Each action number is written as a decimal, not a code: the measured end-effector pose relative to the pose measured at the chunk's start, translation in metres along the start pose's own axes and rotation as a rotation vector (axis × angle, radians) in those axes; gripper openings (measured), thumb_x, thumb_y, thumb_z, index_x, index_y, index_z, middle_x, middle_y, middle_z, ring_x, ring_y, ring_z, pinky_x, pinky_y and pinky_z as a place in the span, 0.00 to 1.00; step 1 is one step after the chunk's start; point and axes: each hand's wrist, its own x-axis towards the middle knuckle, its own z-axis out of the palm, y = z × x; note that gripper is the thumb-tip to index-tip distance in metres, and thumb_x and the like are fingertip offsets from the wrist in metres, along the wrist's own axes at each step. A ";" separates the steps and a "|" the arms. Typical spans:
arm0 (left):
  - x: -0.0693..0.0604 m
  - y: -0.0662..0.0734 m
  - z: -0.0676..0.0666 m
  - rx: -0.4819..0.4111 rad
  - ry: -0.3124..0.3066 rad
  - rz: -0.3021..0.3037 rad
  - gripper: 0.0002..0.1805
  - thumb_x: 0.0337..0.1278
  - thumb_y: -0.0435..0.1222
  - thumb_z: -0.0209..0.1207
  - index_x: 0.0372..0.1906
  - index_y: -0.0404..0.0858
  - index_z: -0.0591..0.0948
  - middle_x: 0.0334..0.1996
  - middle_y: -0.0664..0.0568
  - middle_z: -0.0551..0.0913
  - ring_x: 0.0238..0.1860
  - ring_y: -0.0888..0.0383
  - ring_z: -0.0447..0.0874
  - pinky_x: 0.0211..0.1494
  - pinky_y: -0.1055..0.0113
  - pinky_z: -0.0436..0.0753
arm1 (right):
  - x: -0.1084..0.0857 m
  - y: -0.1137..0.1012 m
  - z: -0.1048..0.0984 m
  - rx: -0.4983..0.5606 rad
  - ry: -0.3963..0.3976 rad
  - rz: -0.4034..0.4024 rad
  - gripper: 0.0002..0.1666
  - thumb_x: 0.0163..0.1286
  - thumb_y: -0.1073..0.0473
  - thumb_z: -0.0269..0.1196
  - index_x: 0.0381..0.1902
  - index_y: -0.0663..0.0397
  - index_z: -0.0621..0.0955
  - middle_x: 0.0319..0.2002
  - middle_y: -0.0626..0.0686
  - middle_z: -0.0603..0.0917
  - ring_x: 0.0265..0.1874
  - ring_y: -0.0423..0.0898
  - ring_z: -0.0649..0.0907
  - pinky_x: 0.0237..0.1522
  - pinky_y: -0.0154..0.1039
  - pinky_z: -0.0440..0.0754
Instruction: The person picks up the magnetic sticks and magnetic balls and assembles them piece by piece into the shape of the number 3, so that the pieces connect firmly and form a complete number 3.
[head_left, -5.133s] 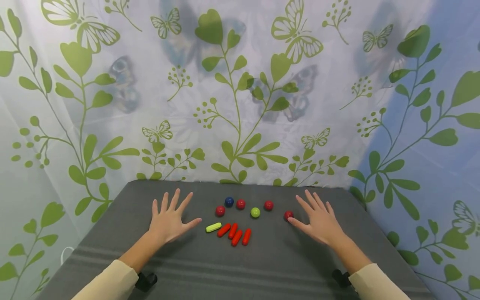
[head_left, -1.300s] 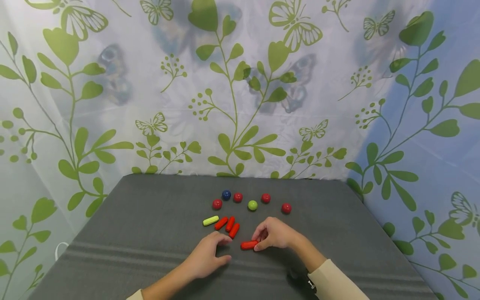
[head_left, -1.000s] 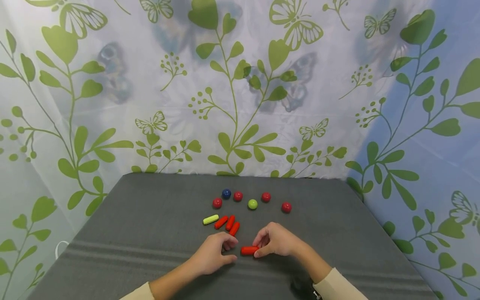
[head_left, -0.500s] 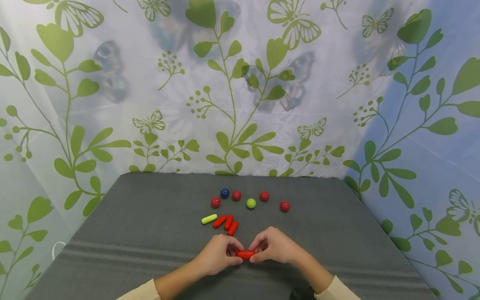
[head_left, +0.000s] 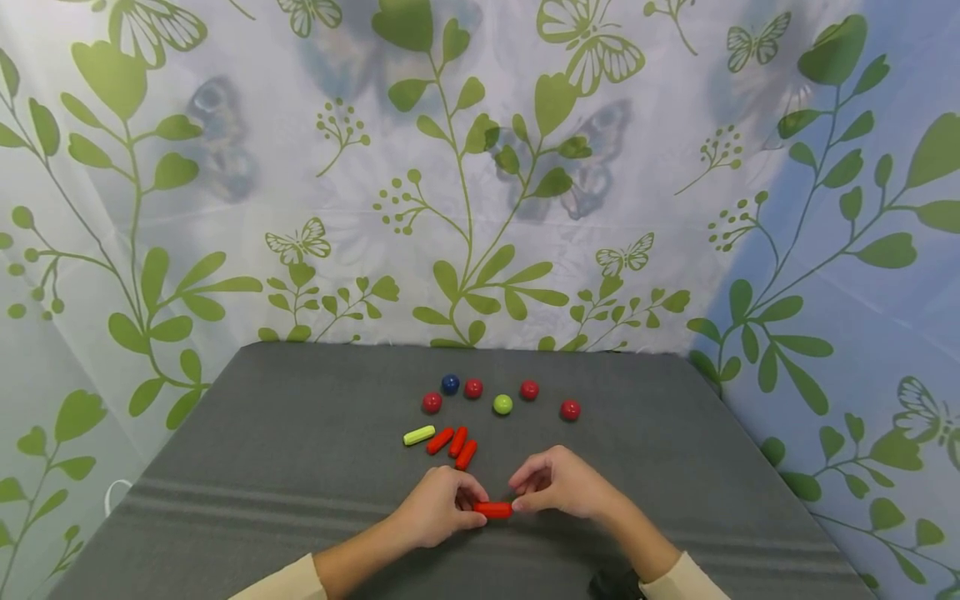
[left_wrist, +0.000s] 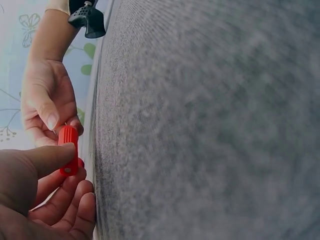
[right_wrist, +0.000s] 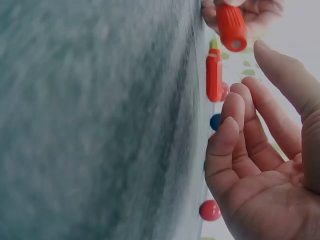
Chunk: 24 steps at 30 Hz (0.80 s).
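Note:
My left hand (head_left: pixel 441 508) pinches the left end of a short ribbed red rod (head_left: pixel 493 509) between thumb and fingers. The rod lies level, low over the near middle of the table; a small round hole shows in its end (right_wrist: pixel 235 44) in the right wrist view. My right hand (head_left: pixel 564 487) is just off the rod's right end, fingers loosely bent and thumb apart from them. A gap separates its fingertips from the rod in the right wrist view. In the left wrist view my left thumb (left_wrist: pixel 56 156) presses on the rod's side.
Beyond the left hand lie three more red rods (head_left: pixel 458 442) and a yellow-green rod (head_left: pixel 419 435). Farther back are several red balls (head_left: pixel 529 390), a blue ball (head_left: pixel 450 384) and a green ball (head_left: pixel 502 404). A patterned curtain (head_left: pixel 480 208) hangs behind the grey table (head_left: pixel 315 400).
The right hand took one red rod from the group and brought it nearer, turned sideways. The left hand then gripped its other end, and the right hand has let go and shifted slightly right.

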 end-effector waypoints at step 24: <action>-0.009 0.003 0.007 0.001 0.004 -0.044 0.07 0.47 0.33 0.77 0.34 0.44 0.90 0.28 0.62 0.84 0.28 0.69 0.76 0.33 0.73 0.77 | -0.018 0.028 -0.050 -0.125 0.336 0.056 0.21 0.61 0.55 0.76 0.48 0.61 0.88 0.38 0.55 0.90 0.34 0.41 0.86 0.35 0.34 0.84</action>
